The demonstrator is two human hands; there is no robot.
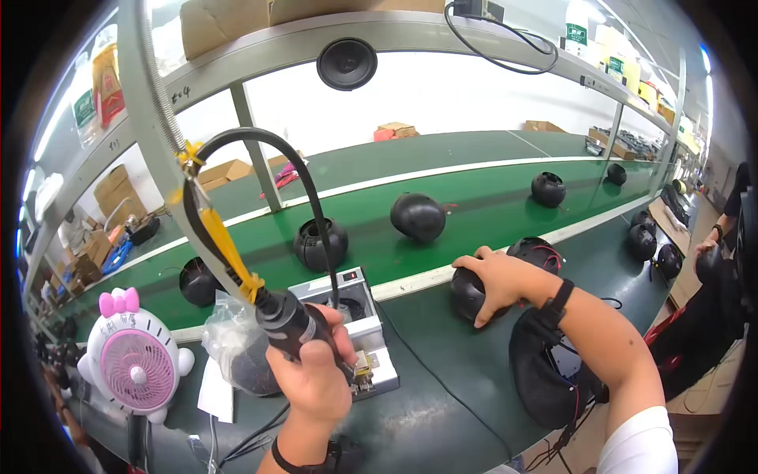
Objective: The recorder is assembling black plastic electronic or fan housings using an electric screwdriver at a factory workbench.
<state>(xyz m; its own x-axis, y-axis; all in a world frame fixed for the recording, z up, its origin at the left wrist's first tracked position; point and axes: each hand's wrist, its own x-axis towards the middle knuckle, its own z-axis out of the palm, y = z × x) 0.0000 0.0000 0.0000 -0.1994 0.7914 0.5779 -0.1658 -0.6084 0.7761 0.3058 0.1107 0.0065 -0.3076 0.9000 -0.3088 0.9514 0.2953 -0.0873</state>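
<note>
My left hand (314,387) is wrapped round a black electric screwdriver (276,312), which hangs by yellow ties from a coiled spring. Its tip is hidden by the hand, over a grey screw feeder (385,371) on the bench. The fingers of my right hand (505,280) curve over a round black shell (464,294) resting on the dark green bench, gripping it from above. Just behind that hand sits another black shell (530,250) with thin red wires. Below my right forearm lies a black padded bag (530,371), partly covered by the arm.
Beyond the bench edge runs a green conveyor belt (367,261) bearing several black shells (418,217). A pink and white fan (136,359) and a clear plastic bag (230,336) stand at left. At far right, another person's hand (705,243) holds a shell. A metal shelf rail (410,35) crosses above.
</note>
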